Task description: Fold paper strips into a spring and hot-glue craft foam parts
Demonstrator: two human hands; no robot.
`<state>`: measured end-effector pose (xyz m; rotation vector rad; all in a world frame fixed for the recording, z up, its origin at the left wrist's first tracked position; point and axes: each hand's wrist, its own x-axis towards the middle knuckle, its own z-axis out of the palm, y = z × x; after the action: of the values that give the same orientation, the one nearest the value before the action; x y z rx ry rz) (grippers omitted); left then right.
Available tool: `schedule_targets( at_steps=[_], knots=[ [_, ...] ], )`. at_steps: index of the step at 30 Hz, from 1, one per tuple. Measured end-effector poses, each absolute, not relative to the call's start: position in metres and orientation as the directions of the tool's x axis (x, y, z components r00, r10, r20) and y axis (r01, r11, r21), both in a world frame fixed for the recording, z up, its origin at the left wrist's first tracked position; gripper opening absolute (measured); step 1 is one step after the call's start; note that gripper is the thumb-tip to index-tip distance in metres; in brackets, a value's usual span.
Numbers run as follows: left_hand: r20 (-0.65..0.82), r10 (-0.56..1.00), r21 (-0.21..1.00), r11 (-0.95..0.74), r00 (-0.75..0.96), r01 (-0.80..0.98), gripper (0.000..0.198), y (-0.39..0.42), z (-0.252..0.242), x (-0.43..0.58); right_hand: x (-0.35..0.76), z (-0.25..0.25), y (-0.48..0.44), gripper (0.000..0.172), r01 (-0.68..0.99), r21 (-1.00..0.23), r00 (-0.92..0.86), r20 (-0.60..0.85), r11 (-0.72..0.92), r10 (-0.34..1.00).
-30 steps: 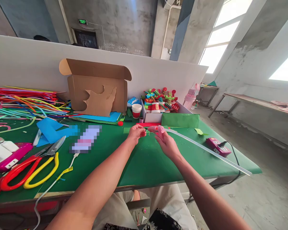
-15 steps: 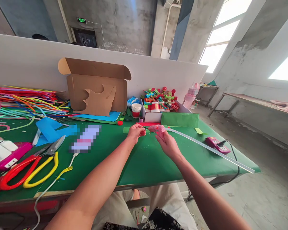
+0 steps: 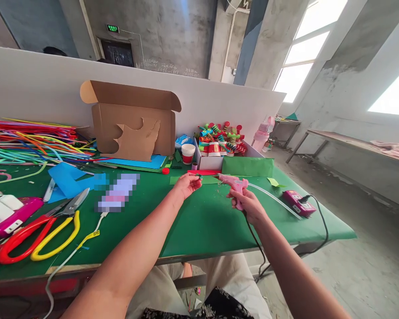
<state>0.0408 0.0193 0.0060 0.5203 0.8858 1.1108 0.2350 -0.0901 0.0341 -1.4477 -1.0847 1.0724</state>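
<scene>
My right hand (image 3: 249, 203) is closed round the handle of a pink hot glue gun (image 3: 234, 182), whose nozzle points left. A long clear glue stick (image 3: 272, 197) sticks out of its back end and slants down to the right. Between the fingertips of my left hand (image 3: 187, 186) is a small dark green piece (image 3: 200, 177), too small to make out fully. A gap separates the nozzle from this piece. Behind my hands lie a green paper strip (image 3: 177, 180) and a red strip (image 3: 208, 172).
A white box (image 3: 204, 163) of colourful paper-cup figures stands behind, beside stacked paper cups (image 3: 188, 153). Big scissors (image 3: 46, 235), a phone-like blurred item (image 3: 118, 192) and pipe cleaners (image 3: 36, 141) lie left. A pink power socket (image 3: 298, 203) sits right, its cable hanging over the table edge.
My right hand has drawn the glue gun away to the right from my left hand and turned it, so its side now shows. My left hand has barely moved.
</scene>
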Motion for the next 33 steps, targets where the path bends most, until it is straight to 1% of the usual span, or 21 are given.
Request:
schedule_targets(
  at_steps=[2,3,5,6,7,9,11,12,13,14,15,16,17,18,19,20,21,23,26,29,33],
  knots=[
    [-0.349,0.922,0.749,0.380,0.165,-0.542,0.020,0.021,0.006,0.040,0.254,0.039,-0.096,0.024,0.298,-0.941,0.299,-0.067,-0.160,0.952],
    [-0.347,0.923,0.752,0.380,0.166,-0.539,0.021,0.021,0.006,0.040,0.263,0.040,-0.099,0.024,0.431,-0.875,0.349,-0.065,-0.222,0.935],
    [-0.338,0.926,0.759,0.375,0.169,-0.533,0.021,0.021,0.006,0.039,0.280,0.042,-0.104,0.029,0.671,-0.666,0.393,-0.052,-0.325,0.918],
    [-0.334,0.927,0.763,0.372,0.171,-0.528,0.021,0.021,0.007,0.039,0.286,0.042,-0.106,0.032,0.755,-0.553,0.399,-0.037,-0.351,0.916],
    [-0.329,0.929,0.768,0.368,0.171,-0.524,0.022,0.020,0.007,0.039,0.292,0.043,-0.109,0.034,0.815,-0.449,0.397,-0.027,-0.366,0.917],
    [-0.311,0.935,0.784,0.352,0.168,-0.512,0.022,0.019,0.007,0.039,0.299,0.046,-0.114,0.038,0.880,-0.280,0.391,-0.032,-0.384,0.920],
    [-0.286,0.945,0.807,0.327,0.159,-0.492,0.022,0.019,0.007,0.040,0.300,0.050,-0.118,0.044,0.898,-0.161,0.414,-0.005,-0.409,0.910],
    [-0.271,0.950,0.821,0.311,0.154,-0.479,0.022,0.018,0.007,0.040,0.297,0.052,-0.118,0.046,0.899,-0.133,0.428,0.053,-0.418,0.902],
    [-0.255,0.955,0.835,0.296,0.151,-0.464,0.022,0.018,0.007,0.041,0.293,0.054,-0.116,0.046,0.900,-0.133,0.430,0.136,-0.414,0.892],
    [-0.239,0.959,0.848,0.282,0.150,-0.448,0.022,0.017,0.007,0.041,0.286,0.055,-0.113,0.045,0.906,-0.170,0.419,0.240,-0.387,0.876],
    [-0.226,0.962,0.860,0.270,0.151,-0.432,0.022,0.017,0.007,0.042,0.278,0.054,-0.106,0.040,0.920,-0.237,0.381,0.337,-0.314,0.861],
    [-0.215,0.964,0.871,0.261,0.154,-0.416,0.022,0.017,0.006,0.042,0.267,0.051,-0.098,0.035,0.924,-0.329,0.323,0.395,-0.196,0.860],
    [-0.209,0.965,0.880,0.255,0.156,-0.401,0.022,0.016,0.006,0.042,0.255,0.047,-0.087,0.032,0.898,-0.436,0.260,0.424,-0.056,0.868],
    [-0.206,0.966,0.888,0.252,0.156,-0.385,0.023,0.016,0.006,0.042,0.241,0.041,-0.074,0.029,0.837,-0.541,0.202,0.439,0.079,0.875],
    [-0.207,0.966,0.895,0.251,0.154,-0.370,0.023,0.016,0.006,0.042,0.228,0.033,-0.061,0.024,0.750,-0.634,0.150,0.444,0.191,0.884],
    [-0.211,0.966,0.900,0.253,0.151,-0.356,0.023,0.016,0.006,0.042,0.216,0.025,-0.047,0.021,0.658,-0.706,0.130,0.447,0.260,0.885],
    [-0.217,0.965,0.903,0.256,0.148,-0.346,0.024,0.016,0.005,0.041,0.205,0.016,-0.035,0.019,0.575,-0.765,0.141,0.440,0.289,0.887],
    [-0.233,0.962,0.904,0.268,0.140,-0.334,0.025,0.017,0.005,0.040,0.189,-0.002,-0.016,0.017,0.429,-0.854,0.173,0.398,0.295,0.901],
    [-0.249,0.959,0.903,0.281,0.137,-0.326,0.025,0.018,0.006,0.038,0.184,-0.021,-0.006,0.017,0.278,-0.926,0.149,0.302,0.253,0.942],
    [-0.257,0.956,0.907,0.289,0.143,-0.307,0.023,0.017,0.008,0.037,0.188,-0.029,-0.007,0.021,0.239,-0.941,0.090,0.266,0.238,0.960],
    [-0.276,0.948,0.909,0.311,0.157,-0.280,0.022,0.016,0.010,0.036,0.191,-0.028,-0.007,0.027,0.277,-0.929,0.056,0.272,0.247,0.961]
  ],
)
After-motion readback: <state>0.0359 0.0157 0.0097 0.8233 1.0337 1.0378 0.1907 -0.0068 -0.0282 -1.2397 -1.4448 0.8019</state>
